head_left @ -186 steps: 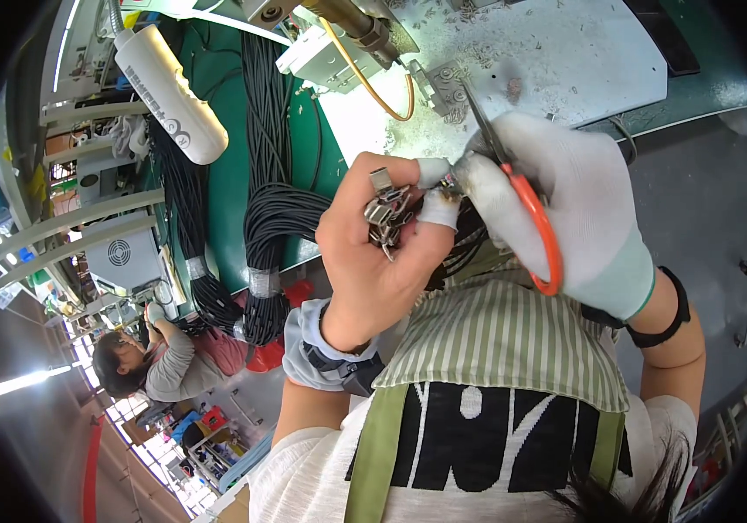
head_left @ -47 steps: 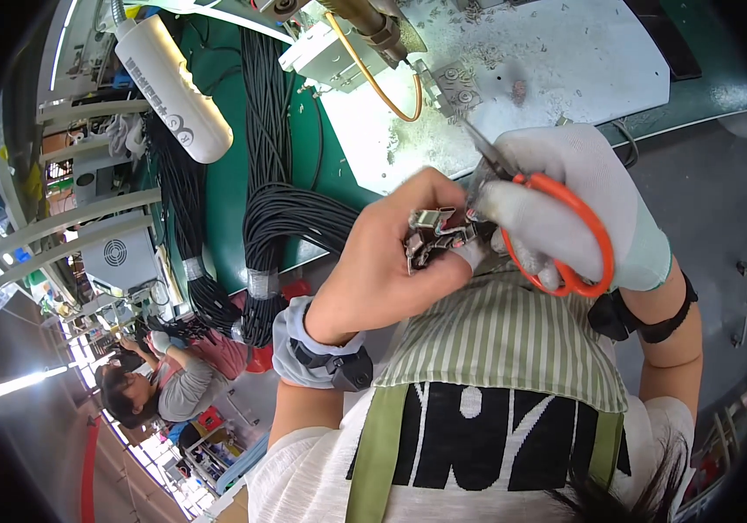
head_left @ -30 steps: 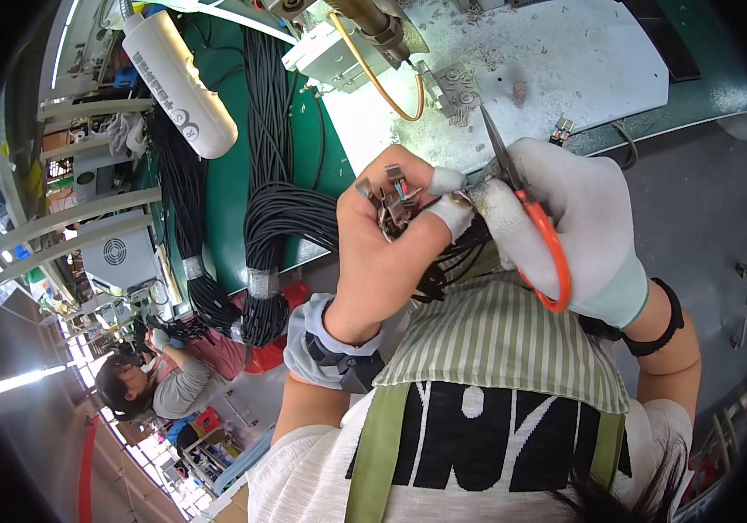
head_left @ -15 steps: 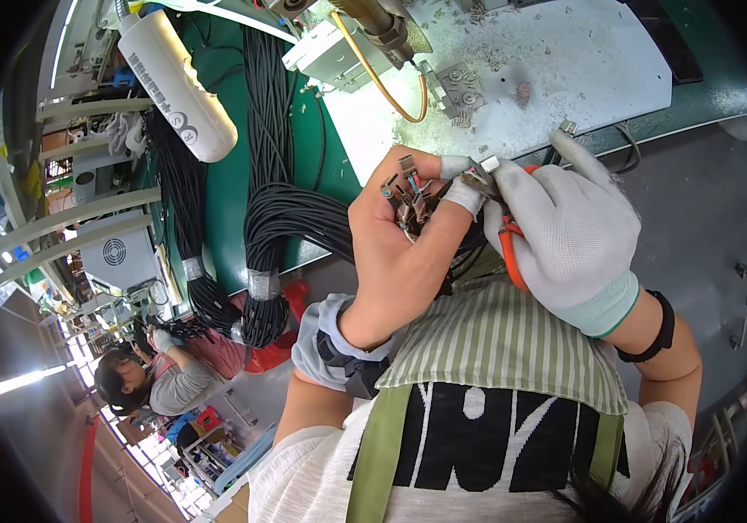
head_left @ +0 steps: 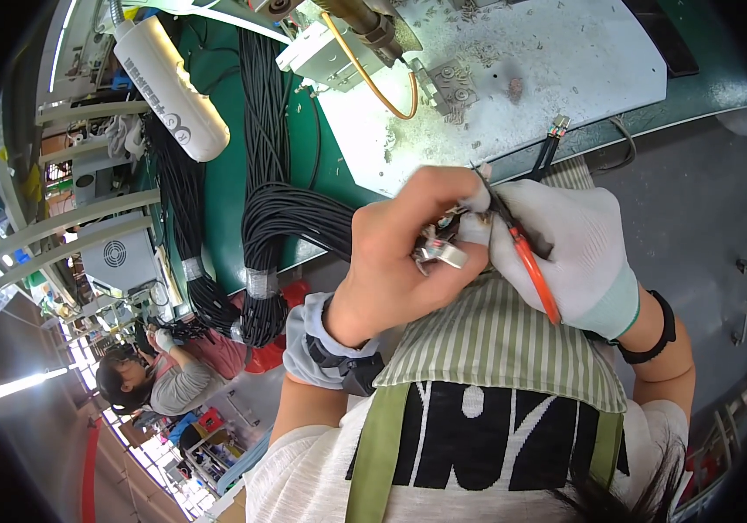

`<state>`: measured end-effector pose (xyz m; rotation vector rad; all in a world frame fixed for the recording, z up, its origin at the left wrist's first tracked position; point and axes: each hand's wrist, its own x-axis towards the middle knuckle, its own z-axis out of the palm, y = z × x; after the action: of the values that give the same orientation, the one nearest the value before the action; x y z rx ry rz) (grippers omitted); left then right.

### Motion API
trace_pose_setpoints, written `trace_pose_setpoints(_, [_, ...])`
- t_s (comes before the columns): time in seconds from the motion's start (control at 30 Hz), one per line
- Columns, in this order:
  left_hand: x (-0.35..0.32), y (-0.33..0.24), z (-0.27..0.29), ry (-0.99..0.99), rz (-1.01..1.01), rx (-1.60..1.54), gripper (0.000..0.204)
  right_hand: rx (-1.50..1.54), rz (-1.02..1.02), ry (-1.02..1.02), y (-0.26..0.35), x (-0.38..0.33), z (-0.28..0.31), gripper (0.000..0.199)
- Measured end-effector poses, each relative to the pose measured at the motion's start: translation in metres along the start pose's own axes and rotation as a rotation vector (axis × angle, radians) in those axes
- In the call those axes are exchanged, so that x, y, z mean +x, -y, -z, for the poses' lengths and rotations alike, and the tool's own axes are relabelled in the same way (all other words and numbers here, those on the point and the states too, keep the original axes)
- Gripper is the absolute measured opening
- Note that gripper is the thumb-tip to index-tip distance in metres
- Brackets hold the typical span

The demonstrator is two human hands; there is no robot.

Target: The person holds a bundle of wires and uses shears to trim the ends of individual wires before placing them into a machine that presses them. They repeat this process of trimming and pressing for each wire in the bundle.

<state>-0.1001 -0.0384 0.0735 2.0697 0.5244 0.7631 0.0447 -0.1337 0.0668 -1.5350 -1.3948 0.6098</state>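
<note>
My bare left hand [head_left: 395, 253] is closed around a small cluster of metal connector ends [head_left: 440, 249] on a bundle of black wires [head_left: 291, 218]. My right hand [head_left: 576, 253], in a white glove, grips orange-handled scissors [head_left: 526, 257] with the blades pointing up toward the connectors. Both hands meet close together above my green striped apron [head_left: 495, 349]. The scissor tips are partly hidden behind my left fingers.
A white work mat [head_left: 513, 83] littered with wire scraps lies on the green bench [head_left: 225, 174]. A white cylindrical tool [head_left: 169, 87] hangs at upper left. More taped black cable bundles [head_left: 256, 296] drape off the bench. Another person [head_left: 151, 383] works at lower left.
The orange scissors, hidden under my gloved right hand half a second ago, show again beside the connectors. My left hand has dropped slightly lower with the connector cluster.
</note>
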Motion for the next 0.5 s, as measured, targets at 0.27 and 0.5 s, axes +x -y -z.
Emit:
trace_pose_setpoints(0.27, [-0.003,0.002,-0.003,-0.151,0.329,-0.101,0.023,-0.294,0.191,-0.221,-0.011,0.008,-0.013,0.01])
trace_pose_setpoints(0.5, [0.003,0.002,0.001,-0.089,0.432,-0.163,0.015,-0.032,0.05,-0.103,-0.011,0.003,-0.014,0.009])
